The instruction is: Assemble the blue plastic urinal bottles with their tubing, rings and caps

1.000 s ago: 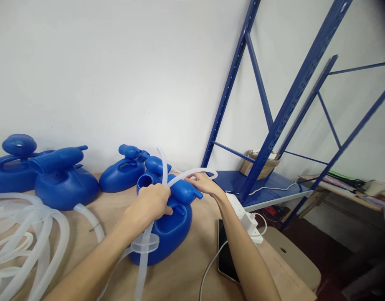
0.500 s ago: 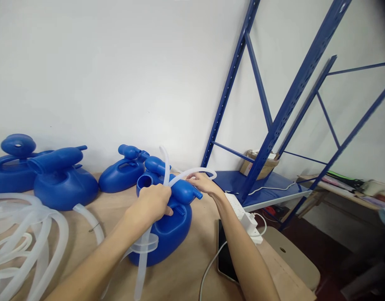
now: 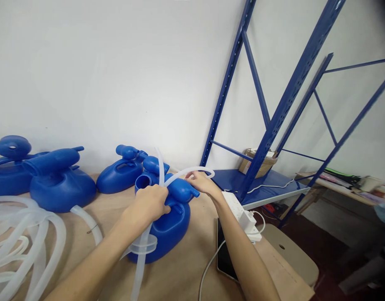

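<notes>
My left hand is wrapped around translucent plastic tubing, with a length standing up above the fist and another hanging below it. A clear round collar sits around the lower length. Just behind that hand stands a blue plastic bottle with a handle opening, an open round mouth and a spouted blue piece lying across its top. My right hand is beyond the spout, fingers bent and pinched where a looped tube curls back to it; the fingertips are partly hidden.
More blue bottles stand along the wall at left. Loose tubing is heaped at the table's left front. A power strip, white cable and dark tablet-like device lie beside my right forearm. Blue metal shelving and a stool are at right.
The whole scene has shifted slightly left as the camera turned. My hands keep the same holds, and the upright tube end leans a little more to the left.
</notes>
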A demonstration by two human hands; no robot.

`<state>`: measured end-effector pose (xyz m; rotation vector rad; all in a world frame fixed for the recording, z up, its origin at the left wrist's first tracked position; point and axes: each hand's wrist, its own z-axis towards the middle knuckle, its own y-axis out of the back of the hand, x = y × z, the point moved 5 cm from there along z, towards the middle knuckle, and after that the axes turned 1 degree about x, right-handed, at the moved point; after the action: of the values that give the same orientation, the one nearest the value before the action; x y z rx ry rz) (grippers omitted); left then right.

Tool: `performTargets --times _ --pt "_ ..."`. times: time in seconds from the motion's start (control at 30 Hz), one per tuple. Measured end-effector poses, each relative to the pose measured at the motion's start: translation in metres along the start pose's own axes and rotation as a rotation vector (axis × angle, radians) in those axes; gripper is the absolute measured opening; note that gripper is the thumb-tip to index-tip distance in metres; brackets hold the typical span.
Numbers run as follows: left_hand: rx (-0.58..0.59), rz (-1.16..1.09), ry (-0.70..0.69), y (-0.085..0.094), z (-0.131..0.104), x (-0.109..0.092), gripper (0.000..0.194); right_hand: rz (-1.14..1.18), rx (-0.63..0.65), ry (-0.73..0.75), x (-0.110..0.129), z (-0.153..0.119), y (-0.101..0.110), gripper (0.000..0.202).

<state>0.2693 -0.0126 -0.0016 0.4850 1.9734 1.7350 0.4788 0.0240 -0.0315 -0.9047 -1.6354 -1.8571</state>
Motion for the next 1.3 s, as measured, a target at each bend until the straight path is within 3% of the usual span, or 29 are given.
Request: performTargets --times 0.27,0.6,0.77,0.93,1.13,1.3 --pt "0.013 0.006 -0.013 0.000 -0.001 -0.006 0.024 -0.005 0.015 -0.037 -0.001 -0.001 -0.003 0.009" --pt "-0.120 0.020 0.050 -0.018 0.016 -0.004 0.030 -0.009 -0.065 -0.013 -0.014 0.009 -0.001 0.014" --pt "-0.178 0.025 0.075 -0.024 0.024 -0.003 0.035 0.068 -0.090 -0.033 -0.017 0.013 0.001 0.008" --pt "-0.184 0.037 0.072 -0.027 0.026 -0.004 0.035 0.204 -0.079 -0.036 -0.022 0.018 0.002 0.015" --pt "-0.199 0.082 0.078 -0.024 0.026 0.001 0.038 0.379 -0.057 0.000 -0.033 0.020 0.022 0.024" --pt "-0.209 0.097 0.072 -0.024 0.028 0.004 0.038 0.394 -0.109 0.111 -0.020 0.015 0.038 0.029"
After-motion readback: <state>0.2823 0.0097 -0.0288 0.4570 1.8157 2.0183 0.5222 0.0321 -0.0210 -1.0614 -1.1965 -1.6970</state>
